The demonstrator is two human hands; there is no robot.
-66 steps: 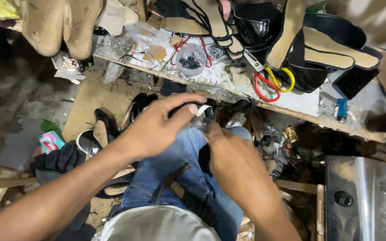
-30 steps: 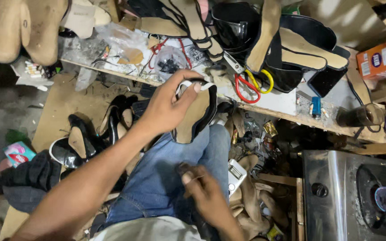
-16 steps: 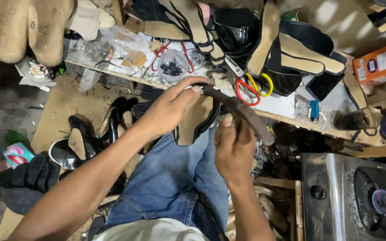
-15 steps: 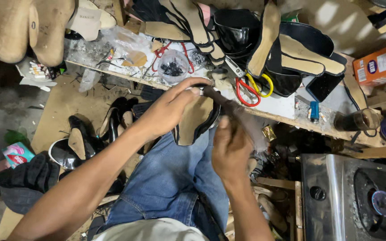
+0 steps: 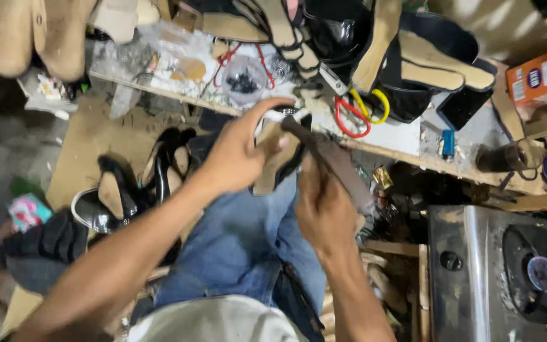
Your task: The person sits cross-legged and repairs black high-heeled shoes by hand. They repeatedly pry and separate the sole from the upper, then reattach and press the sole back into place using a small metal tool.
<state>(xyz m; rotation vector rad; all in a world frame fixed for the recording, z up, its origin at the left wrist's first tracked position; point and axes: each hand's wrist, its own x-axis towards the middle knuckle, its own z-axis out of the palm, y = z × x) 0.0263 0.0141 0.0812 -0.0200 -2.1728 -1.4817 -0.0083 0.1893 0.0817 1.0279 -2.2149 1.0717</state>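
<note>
Setting: cramped shoemaking workshop seen from above; a long wooden bench (image 5: 413, 158) runs just beyond the grip, earthen floor to the left of it.
Bench load: tan insoles (image 5: 441, 63) and black uppers piled at the far side of the grip; red-handled scissors (image 5: 349, 117) and yellow-handled scissors (image 5: 378, 104) just beyond and right of it; clear bag of small dark parts (image 5: 245, 79) beyond and left; orange carton (image 5: 542, 76) far right.
Floor: finished black shoes (image 5: 134, 190) left of the grip, beside the person's knee.
Lower right: steel stove top (image 5: 495, 272) with a burner, well apart from the hands.
Work piece: shoe sole (image 5: 273, 158), tan inside with a black rim, held upright above the lap in blue jeans, between the bench edge and the body.
Left hand (image 5: 238, 155): closed round the sole from the left, thumb arched over its top.
Right hand (image 5: 324, 206): fist wrapped about a dark flat tool (image 5: 333, 161); the handle slants out to the right of the grip, the tip touching the sole's upper edge.
Change since half a second ago: the right hand sits slightly lower and the tool lies steeper across the sole; left-hand hold unchanged.
Change since a second ago: the right hand, then down at the lap, has come up to the sole.
</note>
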